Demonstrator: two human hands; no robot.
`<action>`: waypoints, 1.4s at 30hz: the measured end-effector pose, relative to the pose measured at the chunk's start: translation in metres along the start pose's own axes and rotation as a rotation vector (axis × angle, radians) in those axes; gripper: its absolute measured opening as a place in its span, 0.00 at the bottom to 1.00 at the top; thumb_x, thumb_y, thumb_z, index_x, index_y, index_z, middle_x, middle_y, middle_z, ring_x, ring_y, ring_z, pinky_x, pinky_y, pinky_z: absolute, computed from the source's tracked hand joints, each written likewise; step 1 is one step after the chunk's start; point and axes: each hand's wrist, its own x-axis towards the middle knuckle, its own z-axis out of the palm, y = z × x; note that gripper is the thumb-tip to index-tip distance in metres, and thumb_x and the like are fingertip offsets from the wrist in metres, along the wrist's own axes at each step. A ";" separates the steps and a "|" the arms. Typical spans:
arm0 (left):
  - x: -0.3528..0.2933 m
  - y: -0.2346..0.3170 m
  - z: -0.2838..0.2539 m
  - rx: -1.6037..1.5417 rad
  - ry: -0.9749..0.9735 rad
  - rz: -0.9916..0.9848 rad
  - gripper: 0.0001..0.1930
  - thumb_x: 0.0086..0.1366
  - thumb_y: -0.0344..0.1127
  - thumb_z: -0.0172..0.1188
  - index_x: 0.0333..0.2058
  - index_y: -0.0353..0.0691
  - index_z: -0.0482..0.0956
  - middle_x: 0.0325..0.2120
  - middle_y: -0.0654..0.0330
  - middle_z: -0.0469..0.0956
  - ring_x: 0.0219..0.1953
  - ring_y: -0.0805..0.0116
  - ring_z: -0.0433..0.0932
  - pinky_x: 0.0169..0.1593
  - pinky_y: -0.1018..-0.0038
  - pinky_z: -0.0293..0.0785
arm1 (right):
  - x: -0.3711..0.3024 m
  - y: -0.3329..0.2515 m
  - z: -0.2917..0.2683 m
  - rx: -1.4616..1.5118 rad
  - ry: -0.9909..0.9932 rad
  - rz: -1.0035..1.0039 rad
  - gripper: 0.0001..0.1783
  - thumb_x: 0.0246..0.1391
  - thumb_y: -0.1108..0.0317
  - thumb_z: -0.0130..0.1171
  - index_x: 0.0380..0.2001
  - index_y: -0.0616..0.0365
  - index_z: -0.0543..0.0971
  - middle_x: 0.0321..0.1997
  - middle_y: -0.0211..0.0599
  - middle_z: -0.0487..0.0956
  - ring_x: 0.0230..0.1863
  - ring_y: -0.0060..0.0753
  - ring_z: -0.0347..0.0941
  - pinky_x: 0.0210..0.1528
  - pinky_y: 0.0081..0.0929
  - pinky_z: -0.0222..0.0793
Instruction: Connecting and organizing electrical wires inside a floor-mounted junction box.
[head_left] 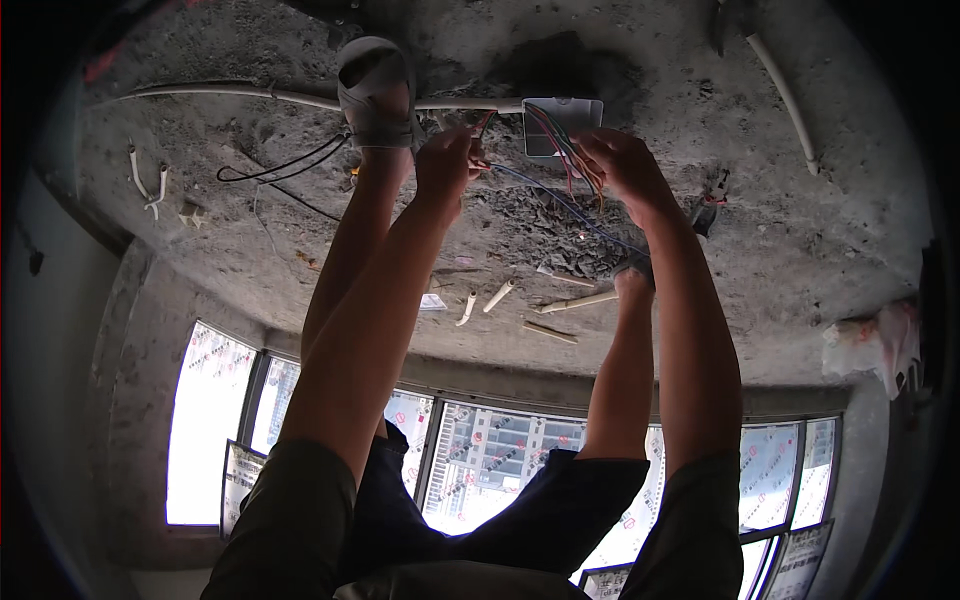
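A square grey-white junction box [590, 112] lies open on the rough concrete, joined at its left to a pale conduit [470, 103]. Red, green and blue wires [551, 130] spill from the box toward the lower right. My right hand [622, 172] is beside them, its fingertips pinched on the loose wires. Left of the box, my left hand [445, 168] is closed on a wire end near some red strands. A blue wire [550, 190] runs from there in a slack line down to the right. What exactly lies inside the left fingers is partly hidden.
My sandalled foot [378, 95] covers part of the conduit; my other foot [634, 270] is lower right. Red-handled pliers [706, 212], a black cable loop [250, 178] and cut conduit pieces [498, 296] lie around. A plastic bag [855, 345] is at the right, near windows [500, 450].
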 end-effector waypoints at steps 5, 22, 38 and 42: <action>-0.013 -0.011 -0.011 0.267 0.293 0.363 0.10 0.62 0.31 0.51 0.40 0.38 0.77 0.28 0.63 0.75 0.29 0.76 0.73 0.32 0.78 0.70 | -0.018 -0.015 0.008 -0.005 0.047 0.052 0.20 0.56 0.53 0.55 0.44 0.57 0.77 0.28 0.27 0.77 0.31 0.18 0.71 0.36 0.19 0.67; -0.197 0.039 0.022 -0.388 0.007 -0.088 0.09 0.64 0.32 0.51 0.43 0.42 0.74 0.41 0.64 0.72 0.45 0.73 0.68 0.44 0.70 0.67 | 0.008 -0.038 0.002 -1.174 0.053 -0.236 0.15 0.56 0.67 0.42 0.41 0.52 0.77 0.39 0.43 0.79 0.39 0.46 0.76 0.43 0.40 0.71; -0.178 0.054 0.001 -0.402 0.024 -0.007 0.10 0.64 0.31 0.51 0.43 0.40 0.74 0.39 0.64 0.74 0.43 0.72 0.71 0.43 0.70 0.69 | 0.026 -0.041 0.035 -1.214 0.085 -0.107 0.16 0.60 0.57 0.39 0.41 0.53 0.72 0.36 0.49 0.77 0.39 0.52 0.74 0.40 0.47 0.69; -0.148 0.023 -0.004 0.017 0.149 0.157 0.10 0.64 0.32 0.50 0.42 0.36 0.75 0.40 0.60 0.76 0.40 0.68 0.75 0.41 0.71 0.72 | 0.026 -0.020 0.025 -1.186 0.167 -0.227 0.17 0.60 0.57 0.37 0.40 0.52 0.73 0.34 0.47 0.78 0.37 0.52 0.75 0.39 0.48 0.69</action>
